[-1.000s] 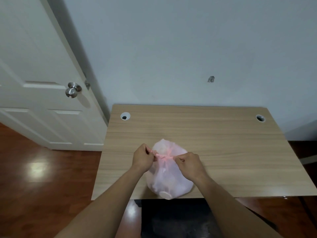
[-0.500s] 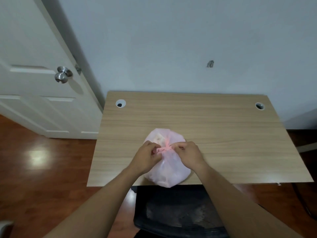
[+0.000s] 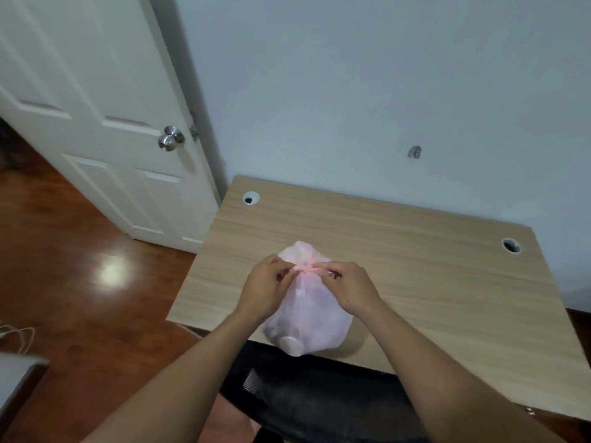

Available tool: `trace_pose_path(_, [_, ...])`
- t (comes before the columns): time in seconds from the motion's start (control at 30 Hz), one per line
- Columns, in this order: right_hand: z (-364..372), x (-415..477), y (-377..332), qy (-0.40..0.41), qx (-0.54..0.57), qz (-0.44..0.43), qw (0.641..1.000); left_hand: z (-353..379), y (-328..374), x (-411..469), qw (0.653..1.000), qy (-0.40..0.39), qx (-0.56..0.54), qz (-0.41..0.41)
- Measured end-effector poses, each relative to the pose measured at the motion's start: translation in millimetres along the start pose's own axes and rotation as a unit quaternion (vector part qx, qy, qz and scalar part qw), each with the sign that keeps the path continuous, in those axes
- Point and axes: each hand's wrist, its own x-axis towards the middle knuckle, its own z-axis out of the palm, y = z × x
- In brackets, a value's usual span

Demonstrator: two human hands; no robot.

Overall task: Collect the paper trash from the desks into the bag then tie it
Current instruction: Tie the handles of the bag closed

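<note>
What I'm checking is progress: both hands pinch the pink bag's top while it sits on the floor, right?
No. In the head view the left hand and right hand pinch the top of the pink bag, but it sits on the desk.

There is just one camera, and it sits on my head. It looks forward and down, and the picture leans a bit. The surface (image 3: 431, 282) fills the middle and lower right of the frame, close below me. My left grip (image 3: 263, 289) and right grip (image 3: 351, 289) meet at the bag (image 3: 310, 314) in the middle. The wall (image 3: 351, 75) is far up top, and the door (image 3: 96, 91) is at the upper left.
</note>
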Motion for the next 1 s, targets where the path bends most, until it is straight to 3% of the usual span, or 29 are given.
trace_pose_path(0.27, [-13.3,1.4,-62.2,-0.045,-0.034,-0.151,0.987,-57.9,43.0,-45.4,0.989,0.130,0.020,-0.070])
trace_pose_path(0.47, [22.3,-2.3,-137.5,-0.075,-0.031,-0.245,0.966,-124.5,35.9,-86.1,0.961,0.249,0.059,-0.103])
trace_pose_path(0.73, [114.1,-21.1,-235.3,-0.152,-0.019,-0.332,0.931,-219.4,-4.1,-159.5,0.922,0.343,0.064,-0.169])
trace_pose_path(1.0, [245.4,-69.8,-328.5,-0.233,-0.032,-0.379,0.895,-299.1,-87.1,-259.8,0.874,0.406,0.039,-0.265])
